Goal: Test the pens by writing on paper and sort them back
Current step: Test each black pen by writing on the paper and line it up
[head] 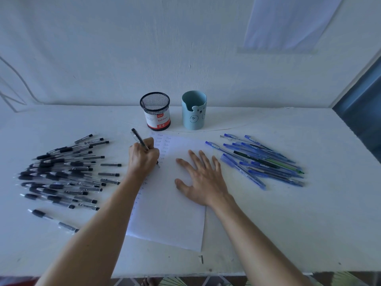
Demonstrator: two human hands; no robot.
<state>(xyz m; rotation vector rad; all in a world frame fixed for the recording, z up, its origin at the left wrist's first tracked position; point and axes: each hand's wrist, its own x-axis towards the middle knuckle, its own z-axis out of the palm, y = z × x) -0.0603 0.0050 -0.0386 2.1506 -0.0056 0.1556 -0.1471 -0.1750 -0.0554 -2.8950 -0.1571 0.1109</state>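
From the head camera, two containers stand side by side at the back of the white table, close to the wall. The left one is a black mesh pen holder with a red-and-white label reading "Ball Pen"; through its open top only the mesh of its far side shows. Just to its right, apart from it, stands a pale blue cup with a bear face on its front; only its own blue inner wall shows at the mouth.

In front of them lies a sheet of paper, slightly turned, with columns of the word "test" written in its upper left part. The left hand grips a black pen, fingers curled round the barrel, the tip down on the sheet beside the writing. The right hand lies flat on the paper, fingers spread and straight, holding nothing.

A large heap of black pens lies on the table left of the paper, with a few short dark pieces at its inner edge. A smaller heap of blue pens lies to the right, a green pen among them.

The wall behind is plain white. A pale cloth hangs at upper right.
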